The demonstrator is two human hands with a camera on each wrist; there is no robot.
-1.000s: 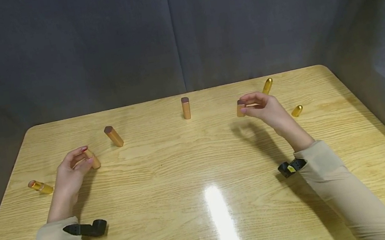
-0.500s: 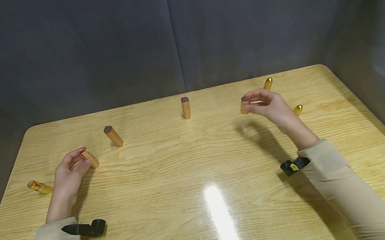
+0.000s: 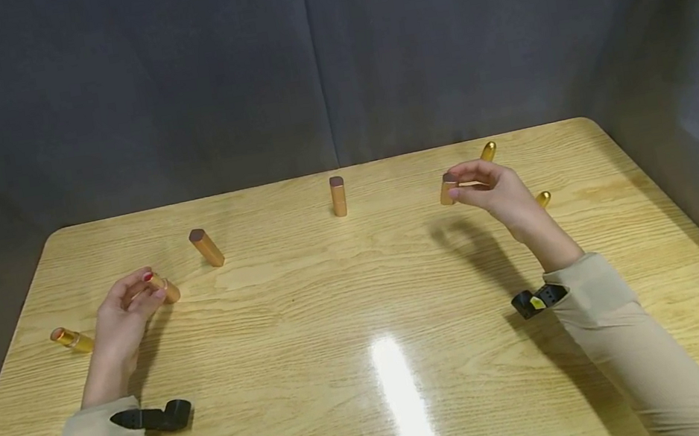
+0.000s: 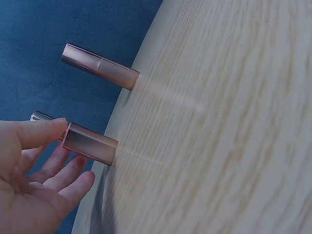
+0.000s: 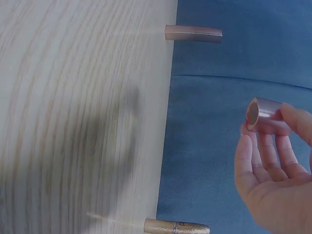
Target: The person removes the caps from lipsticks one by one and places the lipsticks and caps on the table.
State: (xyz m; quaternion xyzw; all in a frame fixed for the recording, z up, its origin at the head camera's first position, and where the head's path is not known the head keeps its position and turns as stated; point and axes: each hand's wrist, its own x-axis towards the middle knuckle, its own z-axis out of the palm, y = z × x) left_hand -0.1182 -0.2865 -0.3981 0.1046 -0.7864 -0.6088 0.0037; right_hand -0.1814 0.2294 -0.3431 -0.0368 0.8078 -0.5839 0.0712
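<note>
My left hand (image 3: 117,320) pinches the upper part of an uncapped rose-gold lipstick (image 3: 171,293) with a red tip. In the left wrist view, the base of this lipstick (image 4: 91,145) appears to stand on the wooden table. A short rose-gold lipstick cap (image 3: 446,193) is held between the thumb and fingers of my right hand (image 3: 504,201), up off the table. The right wrist view shows the hollow mouth of the cap (image 5: 253,114). Just left of my left wrist, an open gold lipstick (image 3: 74,340) stands, its lower end partly covered by the wrist.
Two capped rose-gold lipsticks stand on the table (image 3: 305,375), one at left (image 3: 207,247) and one at the back middle (image 3: 338,197). Behind my right hand is a gold bullet-shaped lipstick (image 3: 488,152); a gold cap (image 3: 544,199) is partly hidden by the wrist. Dark curtains (image 3: 180,85) surround the table.
My right hand has moved a little right and away with the cap, covering more of the gold cap. My left hand has shifted slightly left, and the lipstick's red tip leans further left.
</note>
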